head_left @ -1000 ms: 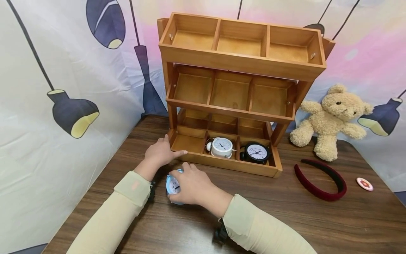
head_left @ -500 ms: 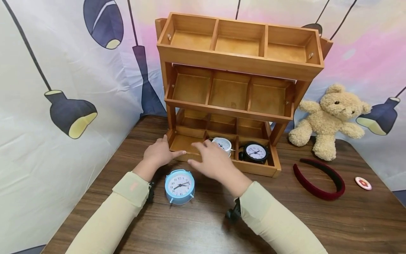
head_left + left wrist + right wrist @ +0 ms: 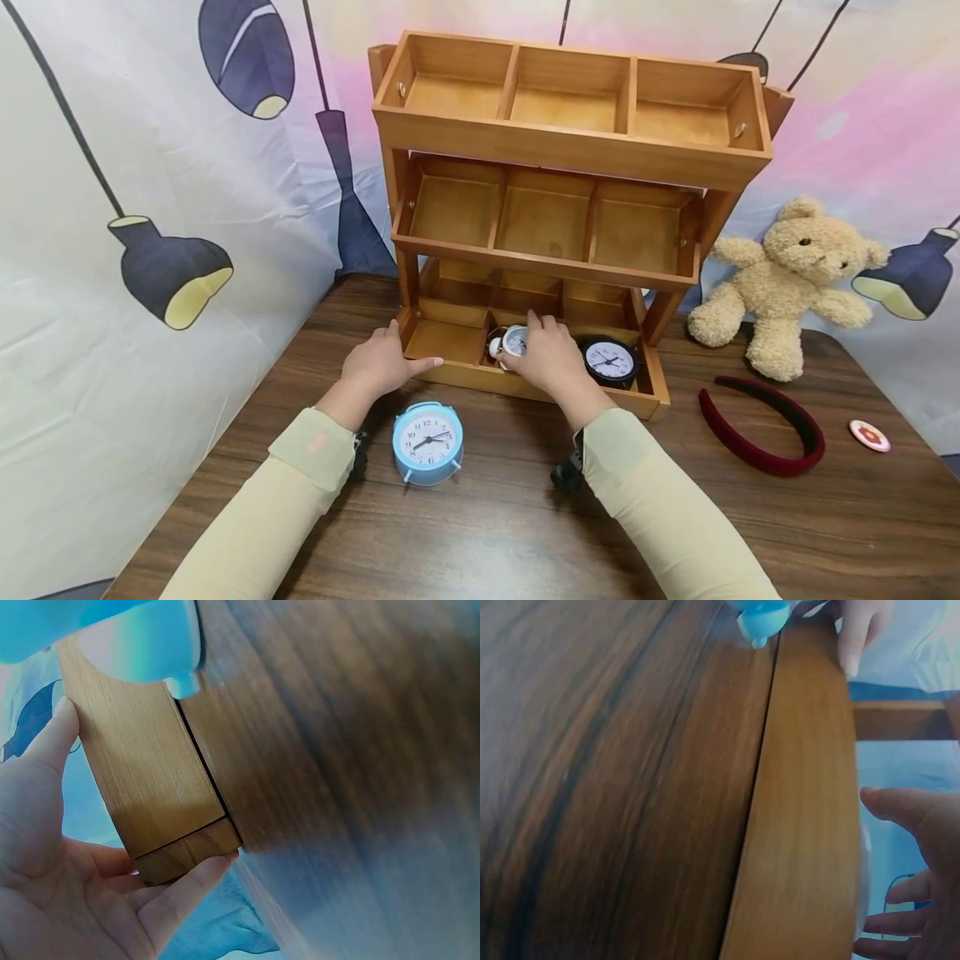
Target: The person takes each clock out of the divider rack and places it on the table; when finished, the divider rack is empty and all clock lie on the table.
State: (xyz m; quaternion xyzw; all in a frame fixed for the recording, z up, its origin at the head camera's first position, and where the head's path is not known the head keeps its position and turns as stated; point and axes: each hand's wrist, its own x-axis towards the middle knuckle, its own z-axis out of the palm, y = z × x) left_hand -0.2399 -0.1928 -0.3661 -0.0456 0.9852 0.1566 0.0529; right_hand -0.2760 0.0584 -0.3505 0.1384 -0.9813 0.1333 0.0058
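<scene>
Honey-brown wood makes up the shelf rack point(image 3: 570, 150) in front of me, and I'd call the work partway along: the white clock point(image 3: 513, 340) and black clock point(image 3: 612, 360) lie in the middle and right compartments of its bottom tray point(image 3: 468, 375), while the blue clock point(image 3: 428, 440) sits outside on the table point(image 3: 480, 542), left to be dealt with. The right hand point(image 3: 553, 358) is over the white clock, thumb and fingers spread wide on either side of it; from here I can't tell whether they touch it. The left hand point(image 3: 375, 362) rests at the tray's left front corner, thumb stretched along the rim, holding no clock. The white clock's face tilts up, its round knob leftward, so its longer line seems to run along the tray. The blue one's feet point towards the person, its twelve towards the rack.
</scene>
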